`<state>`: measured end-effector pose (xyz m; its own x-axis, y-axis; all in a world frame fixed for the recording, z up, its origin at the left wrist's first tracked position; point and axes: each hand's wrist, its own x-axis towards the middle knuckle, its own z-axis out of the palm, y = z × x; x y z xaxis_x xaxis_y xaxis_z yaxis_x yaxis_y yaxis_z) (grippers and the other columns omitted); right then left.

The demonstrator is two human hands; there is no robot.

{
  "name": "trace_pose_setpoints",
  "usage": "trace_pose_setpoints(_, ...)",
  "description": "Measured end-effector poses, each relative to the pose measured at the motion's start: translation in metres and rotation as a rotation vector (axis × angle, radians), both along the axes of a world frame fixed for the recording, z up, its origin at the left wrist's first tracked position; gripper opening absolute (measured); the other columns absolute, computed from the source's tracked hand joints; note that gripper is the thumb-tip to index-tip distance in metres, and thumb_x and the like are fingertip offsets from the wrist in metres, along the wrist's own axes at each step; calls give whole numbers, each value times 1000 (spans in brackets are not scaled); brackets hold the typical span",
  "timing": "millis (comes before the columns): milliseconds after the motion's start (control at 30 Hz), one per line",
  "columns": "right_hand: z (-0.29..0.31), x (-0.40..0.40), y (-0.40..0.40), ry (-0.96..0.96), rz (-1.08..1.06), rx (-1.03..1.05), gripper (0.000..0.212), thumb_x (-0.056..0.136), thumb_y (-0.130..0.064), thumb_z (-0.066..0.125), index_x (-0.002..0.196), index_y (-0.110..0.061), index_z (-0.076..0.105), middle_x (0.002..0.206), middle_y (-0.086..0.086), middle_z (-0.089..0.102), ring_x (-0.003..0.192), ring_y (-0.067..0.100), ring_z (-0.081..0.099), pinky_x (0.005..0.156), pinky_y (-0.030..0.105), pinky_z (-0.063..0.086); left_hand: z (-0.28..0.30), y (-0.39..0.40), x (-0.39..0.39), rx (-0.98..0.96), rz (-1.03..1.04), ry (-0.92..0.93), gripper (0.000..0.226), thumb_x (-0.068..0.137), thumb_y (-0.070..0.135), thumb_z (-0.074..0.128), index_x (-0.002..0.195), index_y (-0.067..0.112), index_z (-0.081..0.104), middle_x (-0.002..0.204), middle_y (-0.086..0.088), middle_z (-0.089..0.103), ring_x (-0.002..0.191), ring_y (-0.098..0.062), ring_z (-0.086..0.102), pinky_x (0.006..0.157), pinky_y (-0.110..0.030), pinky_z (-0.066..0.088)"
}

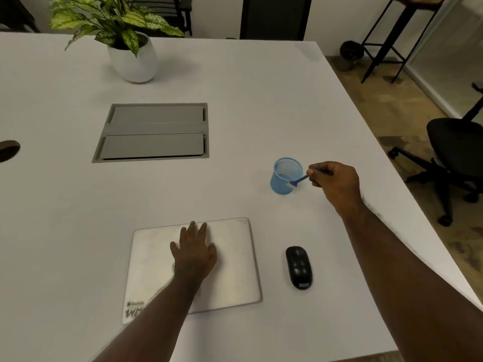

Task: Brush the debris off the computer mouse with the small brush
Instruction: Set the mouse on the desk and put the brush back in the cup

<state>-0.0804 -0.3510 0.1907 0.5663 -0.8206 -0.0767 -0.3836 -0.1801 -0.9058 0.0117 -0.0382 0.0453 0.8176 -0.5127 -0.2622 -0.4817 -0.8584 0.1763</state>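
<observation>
A black computer mouse (299, 267) lies on the white table, right of a closed silver laptop (235, 257). My right hand (335, 182) pinches a small blue brush (300, 180) by its handle, well beyond the mouse. The brush's pale bristle end points down-left, right beside a blue mesh cup (285, 176). My left hand (194, 250) rests flat on the laptop lid, fingers straight.
A grey cable hatch (154, 131) is set into the table (261, 100) beyond the laptop. A potted plant (130, 56) stands at the far left. The table's right edge runs diagonally, with a black office chair (454, 158) and a stool frame on the floor past it.
</observation>
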Motion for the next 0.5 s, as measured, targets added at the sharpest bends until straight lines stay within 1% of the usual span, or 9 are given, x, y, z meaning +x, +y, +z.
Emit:
trace_pose_setpoints(33, -4, 8, -4, -7, -3, -26, 19, 85, -9, 71, 102, -3, 72, 87, 13, 71, 71, 16, 67, 73, 24, 60, -1, 2, 3, 16, -14, -27, 59, 81, 40, 40, 128, 12, 62, 136, -19, 57, 119, -40, 58, 82, -58, 45)
trace_pose_setpoints(67, -8, 16, -8, -8, -10, -55, 19, 85, -10, 70, 103, -3, 72, 89, 14, 72, 73, 18, 68, 75, 25, 59, -4, 3, 6, 33, -33, -49, 58, 84, 41, 40, 132, 13, 59, 141, -20, 52, 124, -41, 54, 84, -60, 43)
trace_pose_setpoints(133, -17, 31, -15, 12, -25, -110, 20, 86, -12, 70, 104, -6, 73, 90, 12, 73, 81, 25, 70, 83, 33, 58, -10, 6, 13, 43, -83, -83, 59, 90, 43, 39, 140, 15, 50, 148, -21, 42, 132, -44, 44, 87, -63, 39)
trace_pose_setpoints(200, -25, 41, -18, 68, -16, -148, 21, 86, -12, 69, 105, -6, 73, 94, 11, 73, 88, 27, 70, 87, 35, 56, -17, 8, 15, 31, -133, -91, 61, 93, 46, 37, 144, 15, 43, 152, -22, 34, 137, -45, 37, 90, -66, 36)
trace_pose_setpoints(267, -36, 51, -19, 123, 10, -185, 21, 86, -11, 68, 106, -4, 73, 101, 12, 73, 93, 26, 68, 88, 30, 53, -21, 10, 17, 26, -151, -62, 62, 95, 48, 32, 146, 14, 41, 155, -21, 30, 139, -44, 34, 92, -68, 33)
trace_pose_setpoints(367, -50, 64, -22, 204, 33, -221, 22, 88, -9, 65, 107, -1, 73, 108, 14, 72, 92, 18, 63, 77, 12, 40, -28, 12, 21, 11, -160, -48, 66, 98, 52, 14, 147, 15, 39, 157, -17, 26, 141, -41, 31, 96, -70, 30)
trace_pose_setpoints(400, -53, 67, -22, 227, 31, -223, 22, 88, -8, 65, 107, 0, 72, 109, 15, 71, 90, 16, 60, 73, 8, 36, -29, 13, 22, 10, -163, -37, 67, 98, 52, 12, 147, 15, 38, 158, -17, 25, 142, -40, 29, 97, -70, 29)
trace_pose_setpoints(500, -64, 74, -21, 268, 40, -226, 21, 88, -6, 65, 107, 1, 72, 111, 16, 70, 93, 20, 60, 71, 6, 33, -33, 17, 21, -7, -182, -31, 67, 97, 52, 12, 150, 16, 33, 160, -16, 20, 145, -38, 23, 102, -69, 27)
